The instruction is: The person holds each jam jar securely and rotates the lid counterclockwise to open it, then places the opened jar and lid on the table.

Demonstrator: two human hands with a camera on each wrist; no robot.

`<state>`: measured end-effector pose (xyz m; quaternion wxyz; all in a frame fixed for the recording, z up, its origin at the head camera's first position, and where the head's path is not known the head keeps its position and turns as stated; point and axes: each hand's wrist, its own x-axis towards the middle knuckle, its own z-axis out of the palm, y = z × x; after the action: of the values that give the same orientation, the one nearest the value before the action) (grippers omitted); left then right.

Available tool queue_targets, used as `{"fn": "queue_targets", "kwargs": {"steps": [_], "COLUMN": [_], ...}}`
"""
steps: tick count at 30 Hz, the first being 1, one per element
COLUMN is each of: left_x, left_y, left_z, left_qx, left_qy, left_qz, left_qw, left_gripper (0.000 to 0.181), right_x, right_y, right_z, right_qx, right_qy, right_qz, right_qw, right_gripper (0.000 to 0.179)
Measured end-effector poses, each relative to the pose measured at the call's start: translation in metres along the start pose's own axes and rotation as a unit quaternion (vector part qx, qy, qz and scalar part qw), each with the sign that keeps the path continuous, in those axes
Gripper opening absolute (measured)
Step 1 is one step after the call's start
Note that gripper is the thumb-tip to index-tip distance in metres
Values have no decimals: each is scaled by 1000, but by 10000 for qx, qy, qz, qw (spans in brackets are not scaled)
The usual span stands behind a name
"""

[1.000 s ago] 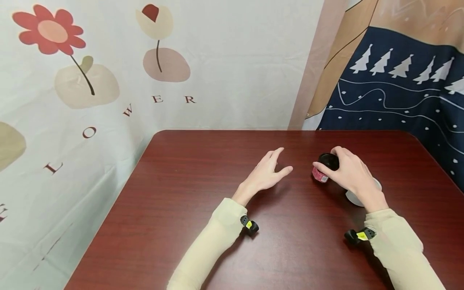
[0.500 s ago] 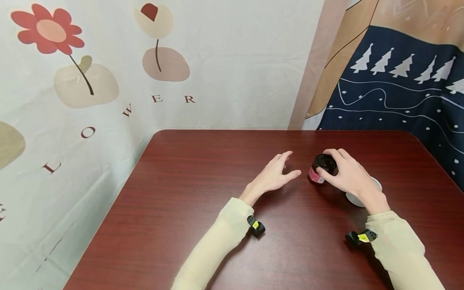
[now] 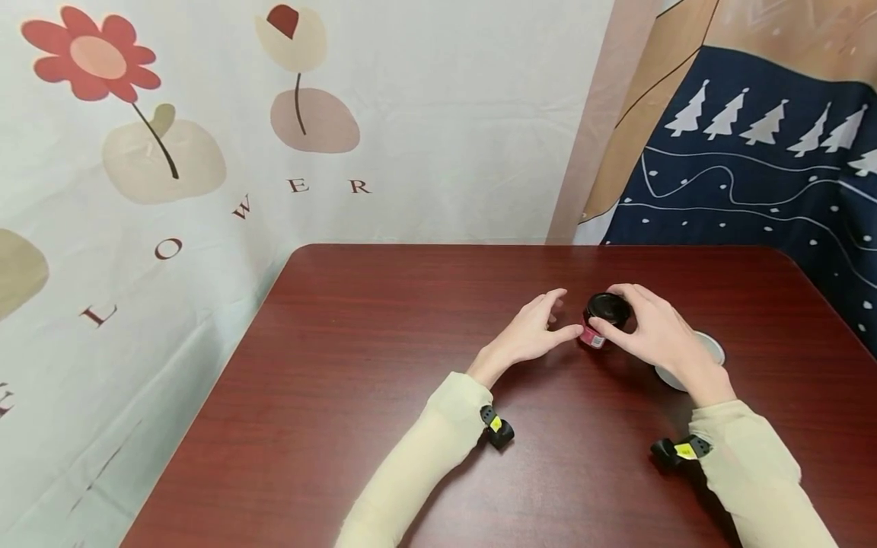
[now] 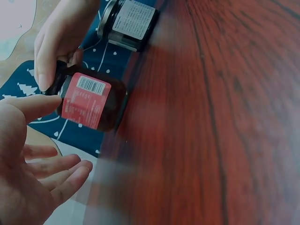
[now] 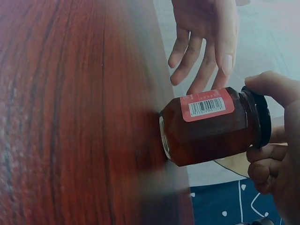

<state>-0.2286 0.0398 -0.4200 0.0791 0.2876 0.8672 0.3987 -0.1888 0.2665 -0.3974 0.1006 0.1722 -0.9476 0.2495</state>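
A glass jar (image 5: pixel 206 133) of dark contents has a black lid (image 3: pixel 608 307) and a red label with a barcode (image 4: pixel 91 85). My right hand (image 3: pixel 654 331) grips the lid between thumb and fingers, as the right wrist view shows from the side. The jar is upright, its base close over the tabletop. My left hand (image 3: pixel 527 332) is just left of the jar with fingers spread and relaxed. Its thumb (image 4: pixel 40 107) reaches right up to the label side, and its palm faces the jar.
A second jar (image 4: pixel 132 21) with a pale printed label stands behind the right hand; in the head view its white lid (image 3: pixel 709 348) shows partly under the right wrist. The brown wooden table (image 3: pixel 384 342) ends at a far edge before printed curtains (image 3: pixel 445 122).
The left hand has moved right, up to the jar. The right hand has shifted the first jar slightly left and keeps its grip on the lid. The second jar has not moved.
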Motion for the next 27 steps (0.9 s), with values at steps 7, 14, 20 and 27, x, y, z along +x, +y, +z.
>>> {"fn": "queue_targets", "kwargs": {"steps": [7, 14, 20, 27], "left_x": [6, 10, 12, 16], "left_y": [3, 6, 7, 6], "left_z": [6, 11, 16, 22], "left_qx": [39, -91, -161, -166], "left_qy": [-72, -133, -77, 84], "left_qz": [130, 365, 333, 429], "left_qw": [9999, 9992, 9993, 9989], "left_gripper": [76, 73, 69, 69], "right_x": [3, 4, 5, 7], "right_y": [-2, -3, -5, -5], "right_z": [3, 4, 4, 5], "right_qx": [26, 50, 101, 137], "right_qy": [35, 50, 48, 60], "right_qz": [-187, -189, -195, -80], "right_qw": [9998, 9998, 9997, 9999], "right_gripper": [55, 57, 57, 51]}}
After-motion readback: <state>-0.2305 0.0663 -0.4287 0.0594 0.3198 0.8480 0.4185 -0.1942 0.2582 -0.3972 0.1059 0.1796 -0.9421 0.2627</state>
